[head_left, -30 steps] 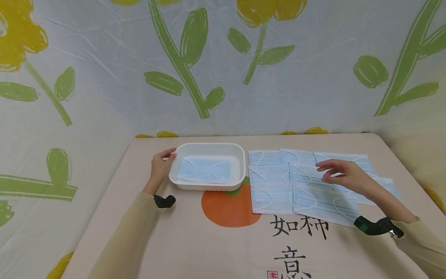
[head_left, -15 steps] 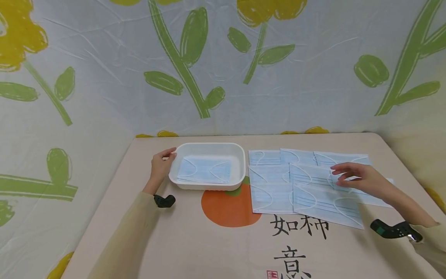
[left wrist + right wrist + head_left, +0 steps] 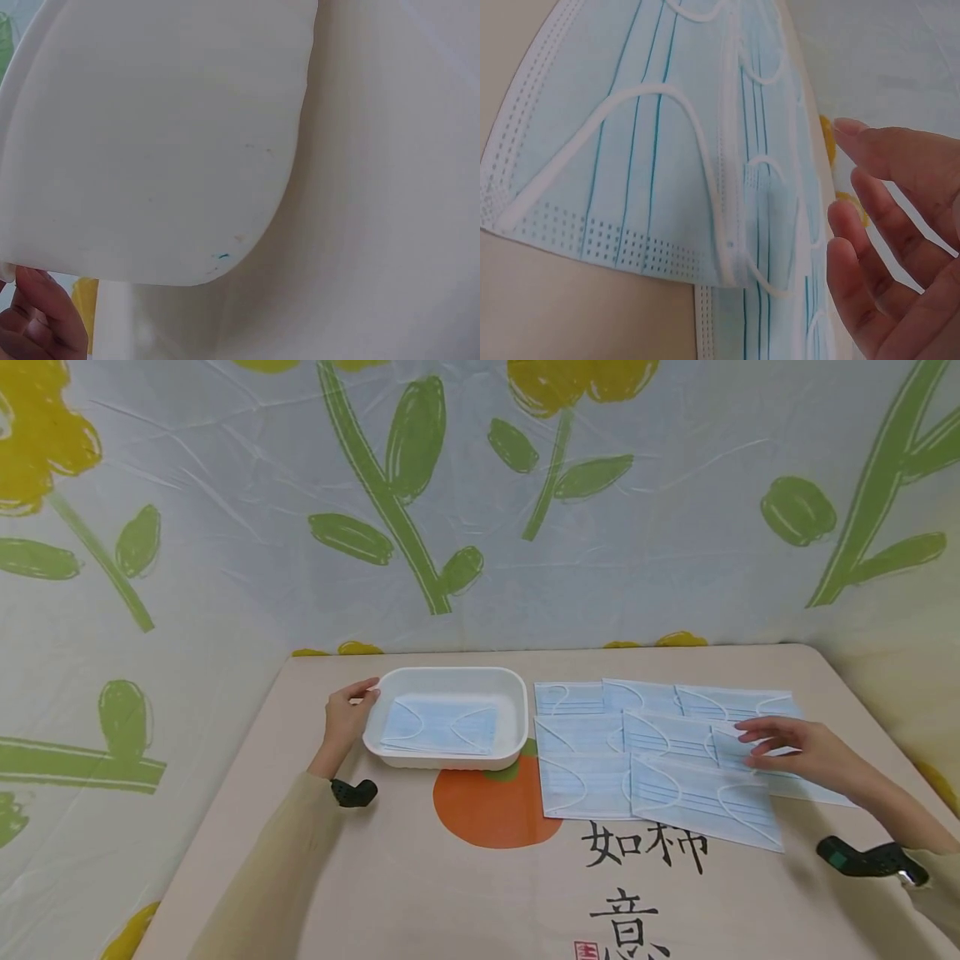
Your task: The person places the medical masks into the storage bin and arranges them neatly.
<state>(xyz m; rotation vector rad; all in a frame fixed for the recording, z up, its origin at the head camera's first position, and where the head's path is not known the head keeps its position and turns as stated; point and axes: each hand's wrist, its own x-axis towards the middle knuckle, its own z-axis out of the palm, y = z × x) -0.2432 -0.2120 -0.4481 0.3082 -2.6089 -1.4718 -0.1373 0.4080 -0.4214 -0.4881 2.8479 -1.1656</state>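
Near the back left of the table, a white plastic tray point(image 3: 450, 762) holds blue disposable face masks point(image 3: 439, 727) lying flat. My left hand point(image 3: 343, 722) pinches its left rim; in the left wrist view the fingers point(image 3: 52, 307) meet the rim at the lower left. Several more face masks point(image 3: 697, 793) lie overlapping in rows to the right of the tray, with white ear loops on top. Above the right side of these rows hovers my right hand point(image 3: 813, 752), fingers loosely bent and apart, holding nothing. It partly covers the rightmost masks.
The light table point(image 3: 420, 893) has a printed orange fruit point(image 3: 487, 810) and black characters point(image 3: 630, 918) on its surface. A flower-patterned cloth point(image 3: 600, 585) hangs behind the table and along its left side.
My right hand has moved to the right across the masks and slightly down in the view, uncovering the middle ones. The left hand, the tray and the masks have stayed in place.
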